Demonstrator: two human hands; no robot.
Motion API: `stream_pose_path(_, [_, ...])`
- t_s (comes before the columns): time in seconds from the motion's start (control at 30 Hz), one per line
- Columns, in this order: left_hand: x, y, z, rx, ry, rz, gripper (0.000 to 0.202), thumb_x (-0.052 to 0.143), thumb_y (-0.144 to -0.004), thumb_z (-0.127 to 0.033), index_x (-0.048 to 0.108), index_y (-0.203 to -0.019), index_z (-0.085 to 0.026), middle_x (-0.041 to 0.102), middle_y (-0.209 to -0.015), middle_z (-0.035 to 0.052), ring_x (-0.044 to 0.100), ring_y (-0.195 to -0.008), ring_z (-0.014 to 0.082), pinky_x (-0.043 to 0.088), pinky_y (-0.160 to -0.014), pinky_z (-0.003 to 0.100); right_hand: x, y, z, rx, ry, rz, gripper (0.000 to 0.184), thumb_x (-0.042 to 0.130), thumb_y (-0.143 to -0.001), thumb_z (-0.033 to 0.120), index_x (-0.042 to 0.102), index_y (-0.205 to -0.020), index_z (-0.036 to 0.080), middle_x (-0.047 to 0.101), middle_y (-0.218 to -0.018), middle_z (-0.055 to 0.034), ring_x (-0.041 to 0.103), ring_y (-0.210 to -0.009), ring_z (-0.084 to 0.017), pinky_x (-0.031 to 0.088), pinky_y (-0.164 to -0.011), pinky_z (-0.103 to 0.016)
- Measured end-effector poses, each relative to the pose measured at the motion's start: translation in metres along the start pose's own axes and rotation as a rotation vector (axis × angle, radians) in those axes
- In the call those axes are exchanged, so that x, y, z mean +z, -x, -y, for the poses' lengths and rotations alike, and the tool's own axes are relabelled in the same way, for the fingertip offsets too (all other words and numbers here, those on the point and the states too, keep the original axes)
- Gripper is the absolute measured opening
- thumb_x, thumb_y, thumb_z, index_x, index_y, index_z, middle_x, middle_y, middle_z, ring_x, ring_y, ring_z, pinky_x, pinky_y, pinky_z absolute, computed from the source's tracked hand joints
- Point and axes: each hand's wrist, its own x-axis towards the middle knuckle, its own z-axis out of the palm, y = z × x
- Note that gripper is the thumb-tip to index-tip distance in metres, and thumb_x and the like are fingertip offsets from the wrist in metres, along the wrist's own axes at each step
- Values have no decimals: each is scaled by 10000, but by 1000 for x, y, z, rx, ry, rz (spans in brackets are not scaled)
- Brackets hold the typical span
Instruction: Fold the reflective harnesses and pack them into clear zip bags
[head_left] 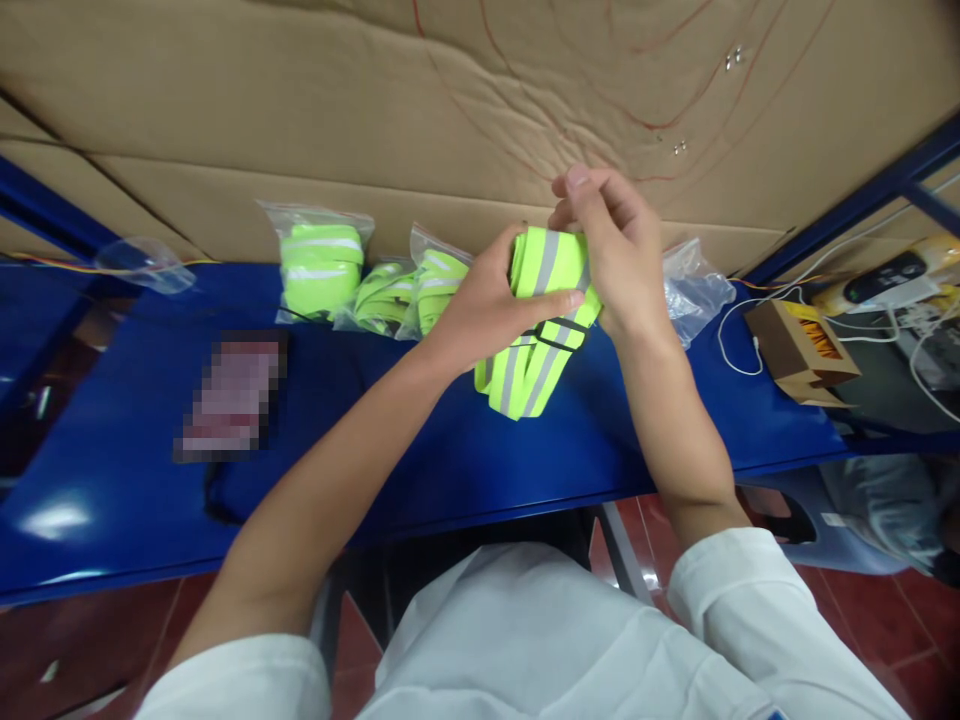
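Observation:
A folded bundle of neon yellow-green reflective straps with grey stripes and a black plastic buckle is held above the blue table. My left hand grips it from the left, with the thumb lying across its front and the fingers behind. Beside the bundle's upper right edge is my right hand. Its fingers are loosely bent and raised, and nothing shows between them. Whether its palm side touches the straps I cannot tell. Behind my left hand stand clear plastic bags of similar straps, including a plump bag and a flatter bag.
A blurred-out pinkish object lies on the blue table at left. Crumpled clear plastic bags, a white cable and an open cardboard box are at right. A cardboard wall closes the back.

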Motion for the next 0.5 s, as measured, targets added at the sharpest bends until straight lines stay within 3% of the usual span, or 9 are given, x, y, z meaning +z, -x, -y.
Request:
stream_pose_path(0.1, [0, -3, 5, 36, 66, 4, 548, 848, -812, -452, 581, -1251, -261, 717, -1199, 32, 695, -1190, 279, 614, -986, 440, -5, 0, 6, -72, -45, -65, 237, 533, -1000, 516, 581, -911, 301, 677, -997, -61, 694, -970, -262, 599, -957, -441])
stream_pose_path(0.17, [-2, -5, 4, 69, 82, -54, 567, 820, -835, -506, 559, -1283, -276, 713, -1239, 31, 677, -1241, 276, 606, -1020, 431, -12, 0, 12, -124, -50, -81, 203, 571, -998, 503, 605, -955, 308, 691, -1063, -50, 691, -1037, -256, 587, -1006, -431])
stream_pose_path(0.3, [-11, -10, -1, 143, 168, -228, 599, 802, -833, -538, 495, -1294, -310, 688, -1307, 46, 668, -1281, 267, 585, -1079, 417, -25, 4, 19, -131, 56, 37, 219, 718, -953, 477, 632, -991, 279, 697, -1066, -40, 685, -984, -225, 586, -901, -391])
stream_pose_path(0.37, [-15, -12, -1, 160, 187, -271, 601, 810, -829, -530, 482, -1290, -329, 678, -1331, 46, 662, -1293, 264, 580, -1088, 413, -26, 6, 19, -127, 111, 92, 258, 755, -938, 491, 645, -1026, 275, 690, -1075, -43, 684, -1006, -221, 589, -879, -376])
stream_pose_path(0.5, [-17, -15, 7, 155, 111, -299, 633, 763, -864, -628, 461, -1350, -358, 662, -1371, 51, 636, -1338, 258, 567, -1099, 412, -23, 8, 16, -122, 169, 82, 355, 789, -897, 594, 640, -1027, 300, 709, -1090, -45, 692, -1076, -245, 606, -847, -366])
